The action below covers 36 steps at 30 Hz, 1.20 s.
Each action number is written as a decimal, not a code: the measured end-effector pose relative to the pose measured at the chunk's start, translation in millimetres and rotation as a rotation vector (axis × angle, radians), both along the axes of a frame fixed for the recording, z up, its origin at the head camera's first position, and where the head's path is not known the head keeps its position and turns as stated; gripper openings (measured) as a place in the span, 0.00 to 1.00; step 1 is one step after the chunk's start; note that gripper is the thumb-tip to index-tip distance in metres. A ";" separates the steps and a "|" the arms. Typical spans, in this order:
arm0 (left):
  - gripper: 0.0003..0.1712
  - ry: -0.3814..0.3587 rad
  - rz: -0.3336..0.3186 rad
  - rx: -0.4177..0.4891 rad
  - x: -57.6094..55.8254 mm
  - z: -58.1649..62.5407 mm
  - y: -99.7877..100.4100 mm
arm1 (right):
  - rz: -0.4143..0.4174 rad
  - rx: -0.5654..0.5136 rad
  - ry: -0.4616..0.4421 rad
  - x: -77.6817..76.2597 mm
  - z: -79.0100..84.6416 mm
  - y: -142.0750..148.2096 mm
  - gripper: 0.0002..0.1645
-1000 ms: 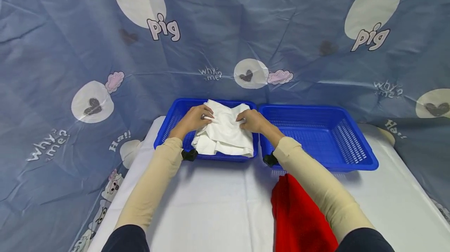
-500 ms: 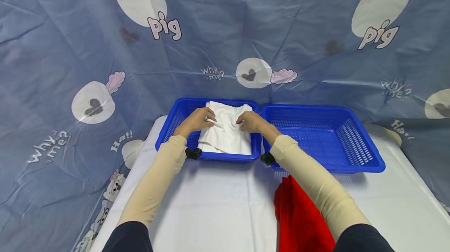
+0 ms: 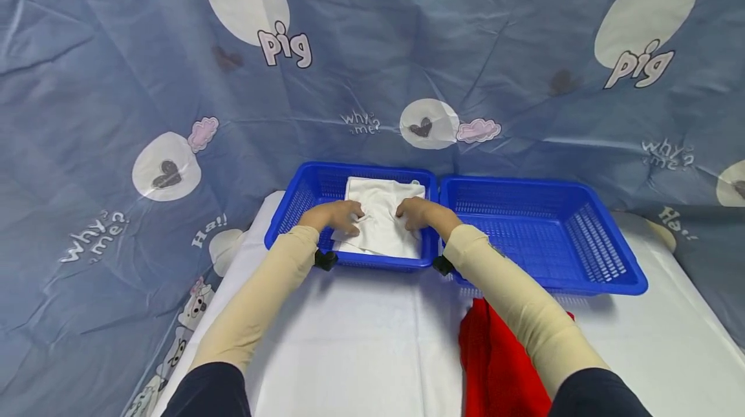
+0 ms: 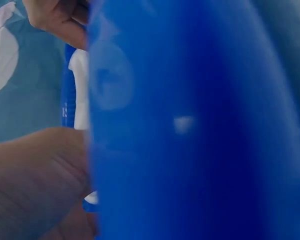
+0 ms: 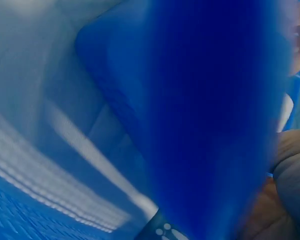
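A folded white cloth [image 3: 381,194] lies inside the left blue basket [image 3: 361,262]. My left hand [image 3: 334,215] is at the cloth's left side, its fingers and thumb pinching the fabric. On the right side, the fingers of my right hand [image 3: 420,215] curl down and grip the cloth. Creases show in the fabric beside both hands. The basket's near wall [image 4: 140,165] blocks most of the left wrist view, leaving part of the left hand [image 4: 35,180] at the edge. A blurred blue wall [image 5: 205,120] likewise hides most of the right wrist view.
A second blue basket [image 3: 524,233] stands close on the right, with nothing in it. Red fabric [image 3: 500,365] lies on the white-covered table [image 3: 349,339] under the right forearm. Behind the baskets hangs a grey-blue printed curtain [image 3: 349,48].
Both hands have moved down into the left basket with the white cloth. The cloth now lies flatter and lower, below the back rim. The view has shifted slightly.
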<state>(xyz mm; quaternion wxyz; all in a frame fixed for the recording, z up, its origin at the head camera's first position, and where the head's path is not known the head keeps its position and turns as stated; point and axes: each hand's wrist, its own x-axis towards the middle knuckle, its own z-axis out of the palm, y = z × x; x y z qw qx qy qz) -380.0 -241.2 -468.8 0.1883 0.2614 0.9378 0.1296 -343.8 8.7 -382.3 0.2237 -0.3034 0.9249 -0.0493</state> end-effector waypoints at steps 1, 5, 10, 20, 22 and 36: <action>0.37 -0.037 0.025 -0.019 -4.1 -3.9 -0.7 | 0.000 0.018 -0.002 0.9 -1.4 -0.7 0.28; 0.40 -0.128 0.103 -0.070 33.2 40.2 20.5 | 0.023 0.105 0.013 6.4 -5.9 -4.2 0.31; 0.40 -0.132 0.103 -0.101 72.5 78.7 30.4 | 0.076 0.152 0.053 9.9 -11.1 -9.3 0.25; 0.40 -0.060 0.049 -0.065 75.5 81.2 20.8 | 0.069 0.084 0.050 16.4 -6.6 -8.4 0.28; 0.39 -0.015 0.045 -0.029 77.3 84.3 20.1 | 0.075 0.062 0.055 19.7 -3.5 -5.7 0.30; 0.34 0.279 0.023 0.118 127.3 99.2 33.2 | 0.104 -0.064 0.072 50.2 5.1 9.5 0.32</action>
